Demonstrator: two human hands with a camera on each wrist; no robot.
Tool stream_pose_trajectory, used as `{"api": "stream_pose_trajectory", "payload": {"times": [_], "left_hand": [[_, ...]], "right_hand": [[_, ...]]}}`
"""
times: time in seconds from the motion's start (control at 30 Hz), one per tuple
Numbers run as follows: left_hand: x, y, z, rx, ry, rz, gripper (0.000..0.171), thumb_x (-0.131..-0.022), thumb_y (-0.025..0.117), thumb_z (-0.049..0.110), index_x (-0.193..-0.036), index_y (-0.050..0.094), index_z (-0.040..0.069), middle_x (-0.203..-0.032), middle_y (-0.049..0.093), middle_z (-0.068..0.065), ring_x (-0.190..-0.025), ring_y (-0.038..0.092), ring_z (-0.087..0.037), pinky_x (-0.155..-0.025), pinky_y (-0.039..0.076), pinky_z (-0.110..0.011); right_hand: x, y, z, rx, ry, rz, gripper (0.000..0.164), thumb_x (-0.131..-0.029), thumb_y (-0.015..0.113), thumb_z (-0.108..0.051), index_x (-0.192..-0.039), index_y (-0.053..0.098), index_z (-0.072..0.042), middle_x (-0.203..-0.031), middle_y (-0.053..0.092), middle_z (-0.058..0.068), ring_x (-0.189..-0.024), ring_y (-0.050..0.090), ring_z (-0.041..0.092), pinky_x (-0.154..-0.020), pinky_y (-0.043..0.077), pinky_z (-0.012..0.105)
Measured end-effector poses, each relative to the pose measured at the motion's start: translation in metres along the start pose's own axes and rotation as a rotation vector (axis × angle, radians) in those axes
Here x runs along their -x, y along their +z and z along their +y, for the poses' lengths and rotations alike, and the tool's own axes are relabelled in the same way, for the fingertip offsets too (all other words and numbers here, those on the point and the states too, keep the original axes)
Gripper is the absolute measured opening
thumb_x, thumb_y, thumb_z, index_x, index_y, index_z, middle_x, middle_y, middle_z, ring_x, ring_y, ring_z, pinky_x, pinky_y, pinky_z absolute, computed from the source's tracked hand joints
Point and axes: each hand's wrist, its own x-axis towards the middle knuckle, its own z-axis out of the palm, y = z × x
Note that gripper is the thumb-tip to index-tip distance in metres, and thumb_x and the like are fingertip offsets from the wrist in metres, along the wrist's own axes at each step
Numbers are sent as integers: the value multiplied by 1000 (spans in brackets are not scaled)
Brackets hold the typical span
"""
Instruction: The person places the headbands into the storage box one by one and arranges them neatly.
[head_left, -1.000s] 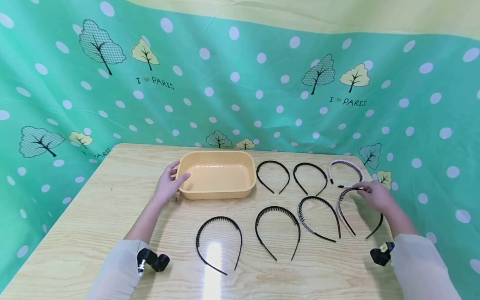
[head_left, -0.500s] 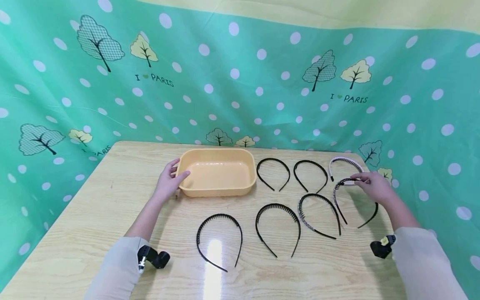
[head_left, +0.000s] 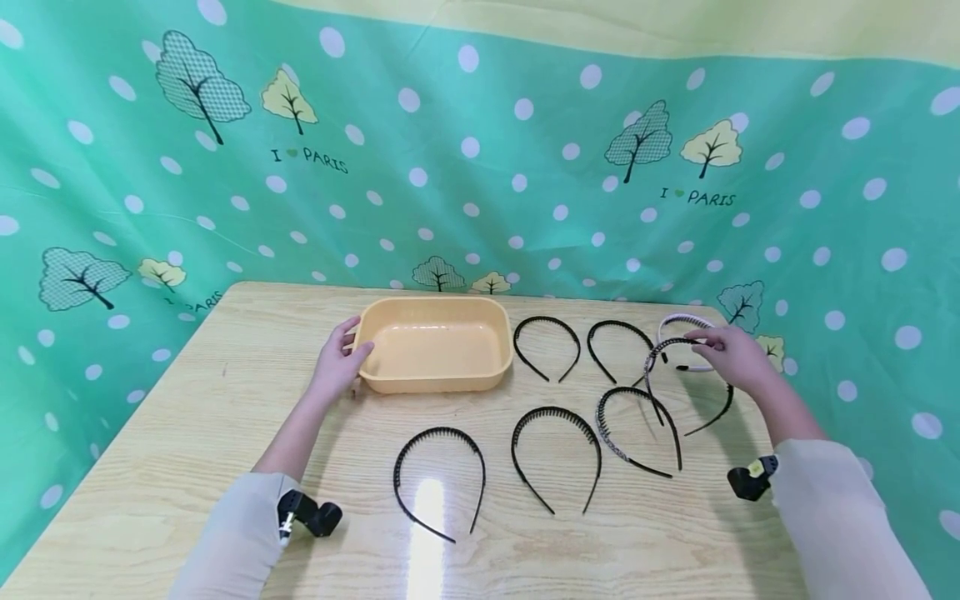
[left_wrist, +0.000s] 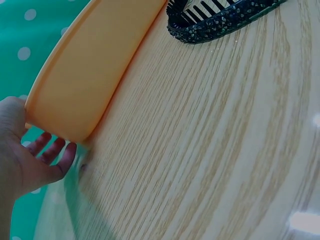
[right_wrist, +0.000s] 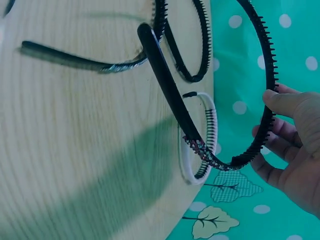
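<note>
My right hand (head_left: 735, 358) pinches a black toothed headband (head_left: 649, 371) near the top of its arch, and the band hangs over the table's right side. Seen from the right wrist, thumb and fingers hold the toothed stretch, and a speckled, glittery section (right_wrist: 200, 148) shows lower on the band. A white headband (head_left: 686, 318) lies behind it, partly covered by the hand. At the left end of a pale orange plastic tray (head_left: 442, 358), my left hand (head_left: 336, 365) grips the rim, thumb over the edge and the other fingers outside. The tray's visible inside is bare.
Several black headbands lie on the wooden table: two behind (head_left: 546, 319) (head_left: 621, 324), one glitter-sided (head_left: 611, 446) under the held band's end, and two nearer the front (head_left: 555, 411) (head_left: 441, 432). A green dotted cloth (head_left: 480, 167) rises behind the table.
My right hand has lifted the glittery headband off the table and carried it left and away from me, its ends now over the neighbouring band. My left hand stays at the tray.
</note>
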Motion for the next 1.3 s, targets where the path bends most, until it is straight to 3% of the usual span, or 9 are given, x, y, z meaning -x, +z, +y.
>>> {"api": "stream_pose_trajectory", "payload": {"times": [0.27, 0.4, 0.53, 0.8, 0.9, 1.07, 1.13, 1.3], "left_hand": [[0, 0, 2, 10, -11, 1, 60, -95, 51, 20, -148, 23, 12, -136, 42, -27, -109, 48, -32, -76, 53, -29], [1, -1, 2, 10, -18, 1, 61, -96, 51, 22, -148, 22, 12, -136, 41, -26, -109, 48, -31, -72, 52, -24], [1, 0, 1, 13, -15, 0, 62, -95, 51, 22, -149, 22, 12, -137, 41, -27, -110, 48, -32, -76, 53, -27], [-1, 1, 0, 26, -5, 21, 59, -95, 51, 16, -148, 25, 11, -134, 43, -26, -111, 48, -34, -86, 52, -38], [5, 1, 8, 42, -12, 20, 58, -95, 50, 14, -147, 25, 9, -134, 43, -28, -110, 48, -34, -85, 52, -40], [4, 1, 7, 44, -23, 22, 59, -95, 50, 15, -148, 24, 11, -136, 42, -28, -112, 47, -35, -86, 52, -41], [-1, 2, -2, 38, -20, 26, 59, -95, 50, 18, -148, 24, 14, -136, 42, -26, -112, 48, -34, -85, 52, -40], [-2, 1, -3, 51, -35, 25, 59, -95, 51, 18, -148, 24, 14, -138, 40, -26, -113, 47, -34, -88, 51, -43]], "right_hand": [[-6, 2, -10, 21, -4, 10, 34, -96, 51, -20, -126, 57, -3, -94, 50, 16, -78, 48, 24, -57, 38, 29], [-10, 3, -16, -3, -14, -2, 35, -96, 51, -19, -127, 56, -4, -92, 52, 16, -72, 48, 23, -54, 39, 29], [-13, 2, -23, -26, -31, -4, 34, -96, 52, -16, -126, 56, -2, -92, 54, 17, -70, 48, 21, -55, 39, 30], [-19, 2, -38, -7, -55, 23, 32, -96, 51, -19, -124, 59, -4, -103, 57, 21, -85, 53, 28, -66, 44, 36], [-22, 1, -45, 7, -75, 36, 32, -96, 52, -20, -123, 59, -4, -101, 61, 20, -83, 55, 28, -66, 45, 37], [-27, 2, -55, -27, -69, 14, 34, -97, 50, -20, -125, 57, -4, -83, 54, 15, -66, 46, 21, -56, 39, 31], [-29, 3, -58, -44, -63, 4, 34, -97, 49, -19, -127, 56, -3, -77, 48, 12, -62, 41, 19, -53, 36, 30], [-36, 5, -67, -49, -69, 8, 35, -97, 50, -20, -126, 57, -3, -85, 50, 14, -73, 44, 24, -57, 39, 30]]}}
